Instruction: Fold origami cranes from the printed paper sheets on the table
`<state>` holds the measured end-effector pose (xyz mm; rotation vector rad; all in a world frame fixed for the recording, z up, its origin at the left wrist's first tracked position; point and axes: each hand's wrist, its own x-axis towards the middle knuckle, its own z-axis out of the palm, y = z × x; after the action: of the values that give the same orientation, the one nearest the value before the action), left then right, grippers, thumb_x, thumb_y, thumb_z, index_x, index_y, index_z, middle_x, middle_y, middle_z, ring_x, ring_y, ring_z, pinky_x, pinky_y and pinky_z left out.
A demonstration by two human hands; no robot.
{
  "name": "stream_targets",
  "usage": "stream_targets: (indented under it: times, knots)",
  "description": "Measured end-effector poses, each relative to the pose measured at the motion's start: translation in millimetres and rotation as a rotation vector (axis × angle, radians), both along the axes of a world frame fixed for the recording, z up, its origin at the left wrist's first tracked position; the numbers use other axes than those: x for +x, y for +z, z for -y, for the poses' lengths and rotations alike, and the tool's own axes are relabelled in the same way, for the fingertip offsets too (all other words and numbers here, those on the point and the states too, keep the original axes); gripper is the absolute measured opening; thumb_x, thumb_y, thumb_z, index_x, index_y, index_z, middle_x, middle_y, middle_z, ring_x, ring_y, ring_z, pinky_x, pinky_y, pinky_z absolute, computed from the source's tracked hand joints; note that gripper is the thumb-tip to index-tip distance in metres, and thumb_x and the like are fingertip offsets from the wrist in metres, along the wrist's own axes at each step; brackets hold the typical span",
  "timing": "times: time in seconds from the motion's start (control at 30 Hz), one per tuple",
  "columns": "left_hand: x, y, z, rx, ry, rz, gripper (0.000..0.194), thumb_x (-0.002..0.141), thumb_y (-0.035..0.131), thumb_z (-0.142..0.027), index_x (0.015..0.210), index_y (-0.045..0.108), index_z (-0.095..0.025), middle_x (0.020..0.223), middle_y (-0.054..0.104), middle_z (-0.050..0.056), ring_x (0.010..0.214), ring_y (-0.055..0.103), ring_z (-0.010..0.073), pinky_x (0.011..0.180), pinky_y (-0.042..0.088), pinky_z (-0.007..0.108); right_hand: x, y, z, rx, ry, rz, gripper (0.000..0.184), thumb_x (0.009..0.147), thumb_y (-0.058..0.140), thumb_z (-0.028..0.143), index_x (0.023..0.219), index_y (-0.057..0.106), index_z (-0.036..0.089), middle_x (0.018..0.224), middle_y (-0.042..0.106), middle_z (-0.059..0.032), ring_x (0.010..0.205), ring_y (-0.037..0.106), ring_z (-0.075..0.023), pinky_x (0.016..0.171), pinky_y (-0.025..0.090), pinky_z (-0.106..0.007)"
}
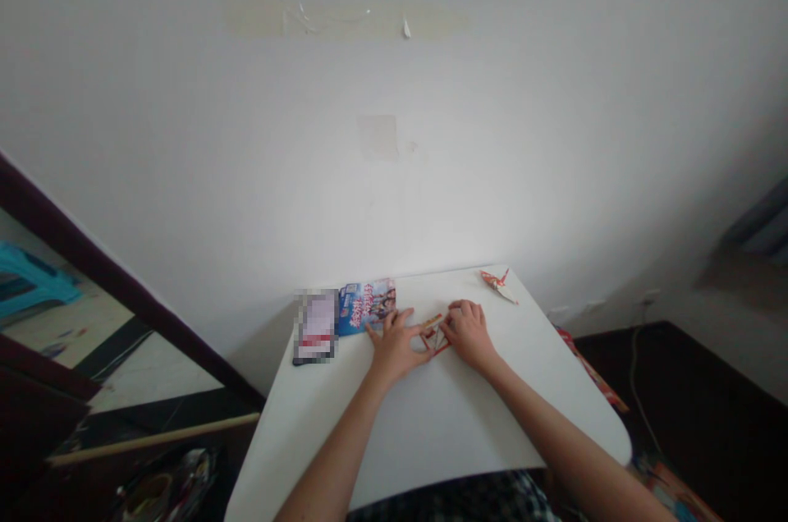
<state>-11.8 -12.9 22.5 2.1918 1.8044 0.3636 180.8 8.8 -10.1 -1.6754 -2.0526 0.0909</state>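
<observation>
A small piece of folded paper (434, 334), red and white with a tan strip along its top, lies on the white table between my hands. The index finger and thumb of my left hand (394, 344) hold its left side, while the other fingers spread toward the blue leaflet (363, 309). At its right side, the curled fingers of my right hand (469, 329) pinch the edge. Fingers cover parts of the paper, so its full shape is hidden. A red and white folded paper figure (498, 286) with pointed ends rests beyond my right hand.
Left of the leaflet is a pixelated, phone-like rectangle (317, 327). The white table (449, 415) meets the wall (431, 202) at the back. A dark-framed mirror (141, 341) leans at left. On the right, a cable (636, 374) hangs down toward the dark floor.
</observation>
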Motion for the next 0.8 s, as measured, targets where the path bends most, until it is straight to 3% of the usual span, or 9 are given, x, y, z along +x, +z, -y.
stream_targets:
  times: [0.13, 0.3, 0.43, 0.8]
  knots:
    - [4.4, -2.8, 3.4, 0.025, 0.004, 0.005, 0.035, 0.073, 0.075, -0.055, 0.107, 0.074, -0.047, 0.157, 0.044, -0.003, 0.147, 0.028, 0.0392, 0.112, 0.004, 0.081, -1.8, -0.8, 0.2, 0.021, -0.018, 0.024, 0.015, 0.095, 0.057, 0.033, 0.097, 0.066, 0.021, 0.123, 0.059, -0.0114, 0.120, 0.048, -0.0284, 0.113, 0.031, -0.052]
    - [15.9, -8.9, 7.5, 0.108, 0.031, 0.008, 0.047, 0.074, 0.074, -0.052, 0.119, 0.070, -0.044, 0.155, 0.047, 0.001, 0.147, 0.028, 0.0384, 0.115, -0.001, 0.077, -2.5, -1.1, -2.8, 0.035, -0.051, 0.020, 0.012, 0.094, 0.057, 0.031, 0.100, 0.065, 0.023, 0.121, 0.059, -0.0103, 0.117, 0.048, -0.0287, 0.109, 0.037, -0.049]
    - [17.0, -12.1, 7.0, 0.113, 0.029, 0.033, 0.045, 0.074, 0.074, -0.053, 0.118, 0.070, -0.043, 0.155, 0.048, 0.000, 0.146, 0.028, 0.0369, 0.116, -0.001, 0.076, -2.0, -1.2, -4.7, 0.021, -0.058, 0.011, 0.012, 0.093, 0.060, 0.031, 0.098, 0.066, 0.022, 0.121, 0.060, -0.0107, 0.119, 0.048, -0.0293, 0.108, 0.038, -0.047]
    - [14.9, -5.9, 8.1, 0.080, 0.024, -0.033, 0.048, 0.077, 0.071, -0.057, 0.123, 0.068, -0.046, 0.156, 0.045, -0.001, 0.147, 0.027, 0.0383, 0.115, 0.006, 0.077, -4.6, 4.2, -3.5, -0.012, -0.086, 0.022, 0.016, 0.095, 0.058, 0.033, 0.102, 0.068, 0.022, 0.124, 0.060, -0.0099, 0.122, 0.047, -0.0285, 0.107, 0.038, -0.043]
